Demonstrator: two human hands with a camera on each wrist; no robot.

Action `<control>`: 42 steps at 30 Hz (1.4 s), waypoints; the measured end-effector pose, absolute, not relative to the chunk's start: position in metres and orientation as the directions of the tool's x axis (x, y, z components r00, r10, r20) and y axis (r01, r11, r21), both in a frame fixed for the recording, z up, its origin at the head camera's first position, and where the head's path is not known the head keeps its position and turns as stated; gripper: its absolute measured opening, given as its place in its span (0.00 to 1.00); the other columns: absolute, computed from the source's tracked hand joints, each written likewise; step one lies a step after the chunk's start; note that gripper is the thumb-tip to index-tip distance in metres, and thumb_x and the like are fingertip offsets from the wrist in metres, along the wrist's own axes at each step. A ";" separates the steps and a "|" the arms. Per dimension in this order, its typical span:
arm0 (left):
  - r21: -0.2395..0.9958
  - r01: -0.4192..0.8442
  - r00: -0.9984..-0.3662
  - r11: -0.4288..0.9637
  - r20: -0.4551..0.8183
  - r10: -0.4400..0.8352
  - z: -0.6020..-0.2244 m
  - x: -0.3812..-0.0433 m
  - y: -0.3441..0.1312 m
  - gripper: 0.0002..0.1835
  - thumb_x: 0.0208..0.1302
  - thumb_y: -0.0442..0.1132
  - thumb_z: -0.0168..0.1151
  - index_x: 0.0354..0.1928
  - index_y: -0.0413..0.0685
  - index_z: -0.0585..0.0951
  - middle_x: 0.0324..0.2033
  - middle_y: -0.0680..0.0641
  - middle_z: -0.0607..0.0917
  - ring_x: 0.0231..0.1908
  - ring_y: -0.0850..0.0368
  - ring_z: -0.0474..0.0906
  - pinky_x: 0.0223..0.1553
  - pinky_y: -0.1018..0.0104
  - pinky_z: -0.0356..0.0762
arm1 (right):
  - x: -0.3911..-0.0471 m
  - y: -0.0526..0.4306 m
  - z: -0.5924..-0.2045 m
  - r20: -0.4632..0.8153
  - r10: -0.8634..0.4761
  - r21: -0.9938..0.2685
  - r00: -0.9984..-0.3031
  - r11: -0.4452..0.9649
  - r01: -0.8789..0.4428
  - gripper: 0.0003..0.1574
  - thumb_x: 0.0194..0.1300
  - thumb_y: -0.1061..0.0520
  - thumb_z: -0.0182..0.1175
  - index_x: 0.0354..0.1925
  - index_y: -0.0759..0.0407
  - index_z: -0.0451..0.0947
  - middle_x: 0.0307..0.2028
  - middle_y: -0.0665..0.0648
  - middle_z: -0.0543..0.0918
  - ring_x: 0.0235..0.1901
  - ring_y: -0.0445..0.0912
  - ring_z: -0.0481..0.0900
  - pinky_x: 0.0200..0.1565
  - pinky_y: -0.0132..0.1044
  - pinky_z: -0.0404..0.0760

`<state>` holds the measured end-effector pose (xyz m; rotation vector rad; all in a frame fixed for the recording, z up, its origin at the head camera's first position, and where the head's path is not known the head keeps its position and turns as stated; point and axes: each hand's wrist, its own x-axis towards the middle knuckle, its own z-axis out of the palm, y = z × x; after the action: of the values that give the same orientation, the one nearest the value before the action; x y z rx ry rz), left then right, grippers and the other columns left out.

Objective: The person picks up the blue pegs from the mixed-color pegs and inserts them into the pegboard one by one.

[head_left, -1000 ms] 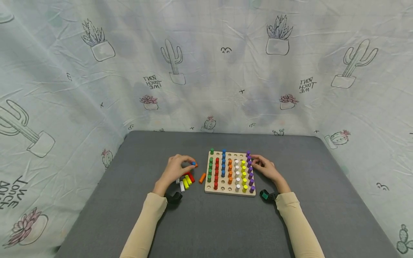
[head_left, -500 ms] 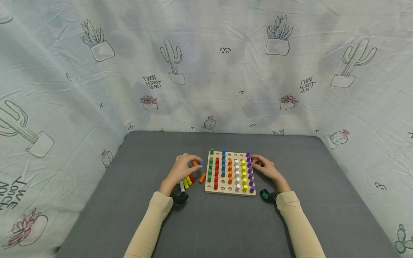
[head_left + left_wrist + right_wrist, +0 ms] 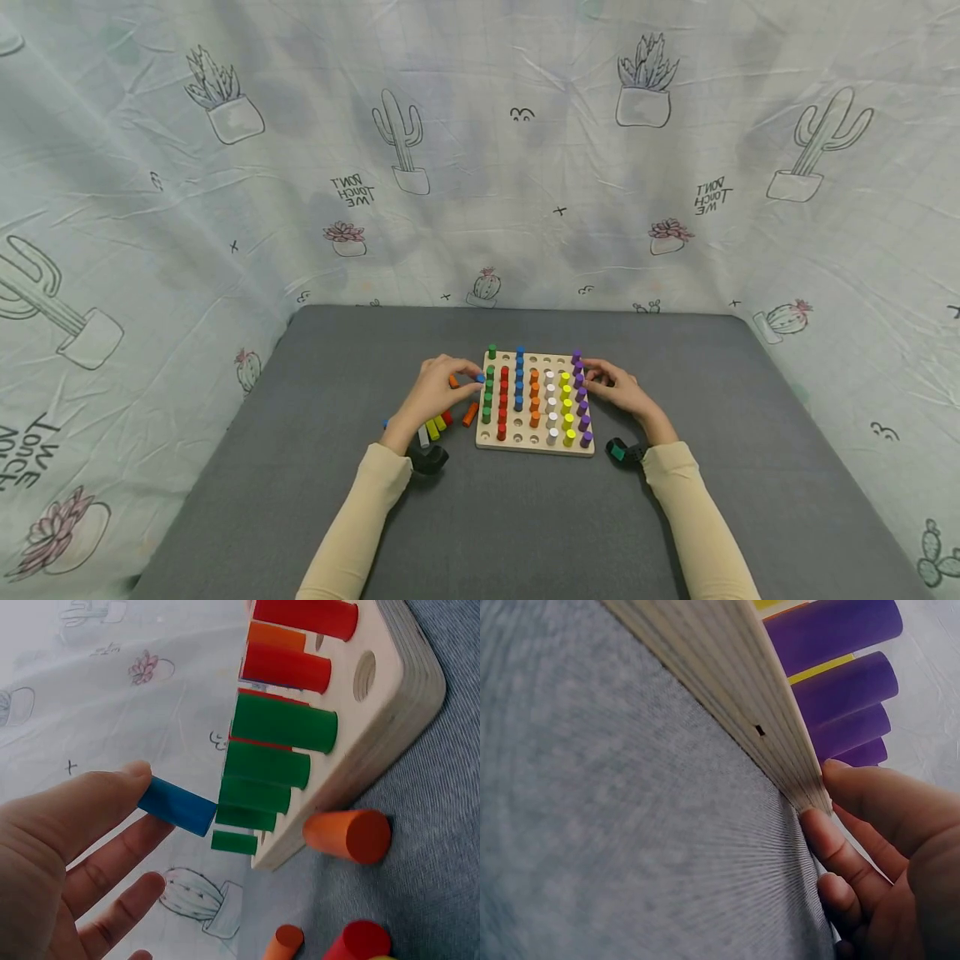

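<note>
A blue peg (image 3: 178, 806) is pinched between the thumb and fingers of my left hand (image 3: 437, 385), held at the left edge of the wooden pegboard (image 3: 517, 447). In the left wrist view its free end is close to the row of green pegs (image 3: 281, 724). My right hand (image 3: 618, 390) holds the board's right edge, thumb at the top edge and a finger against the side, beside the purple pegs (image 3: 836, 634). Colour rows of red, blue, orange, white and yellow pegs stand upright in the board, with some bare holes among them.
Loose pegs lie left of the board: an orange peg (image 3: 470, 414) near its edge, yellow pegs (image 3: 435, 426), a white peg (image 3: 423, 437) and a red peg (image 3: 358, 941). Some are partly hidden by my left hand. Patterned cloth (image 3: 480, 167) rises behind the grey table (image 3: 517, 525).
My left hand has carried the blue peg rightward from the loose pegs to the board's left edge. A blue bit now shows by the left wrist. My right hand stays in place.
</note>
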<state>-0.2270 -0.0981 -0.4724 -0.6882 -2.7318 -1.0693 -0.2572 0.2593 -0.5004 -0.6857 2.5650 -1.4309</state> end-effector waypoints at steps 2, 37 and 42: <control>0.619 0.460 -0.886 0.637 0.277 0.371 -0.473 -0.227 -0.096 0.11 0.58 0.48 0.64 0.42 0.54 0.83 0.36 0.54 0.83 0.44 0.47 0.74 0.60 0.46 0.51 | -0.257 0.259 -0.500 0.104 -0.446 -0.834 -0.889 0.447 -0.322 0.27 0.65 0.62 0.55 0.60 0.72 0.65 0.41 0.67 0.76 0.29 0.46 0.67 0.32 0.30 0.65; 0.607 0.526 -0.836 0.596 0.241 0.493 -0.476 -0.223 -0.056 0.11 0.57 0.50 0.65 0.42 0.59 0.83 0.36 0.56 0.84 0.42 0.52 0.75 0.54 0.50 0.58 | -0.259 0.258 -0.500 0.082 -0.432 -0.833 -0.898 0.466 -0.300 0.28 0.65 0.61 0.56 0.61 0.70 0.65 0.43 0.66 0.76 0.30 0.45 0.67 0.33 0.31 0.64; 0.613 0.534 -0.825 0.582 0.228 0.517 -0.476 -0.220 -0.052 0.13 0.57 0.48 0.65 0.42 0.53 0.83 0.33 0.55 0.83 0.40 0.51 0.74 0.54 0.49 0.58 | -0.258 0.259 -0.500 0.089 -0.433 -0.831 -0.897 0.465 -0.307 0.28 0.65 0.61 0.56 0.61 0.71 0.65 0.42 0.66 0.76 0.30 0.46 0.67 0.32 0.30 0.64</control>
<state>-0.2200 -0.0516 -0.4762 -0.9214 -2.7723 -1.0869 -0.2581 0.2588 -0.5004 -0.6535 2.5707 -1.4154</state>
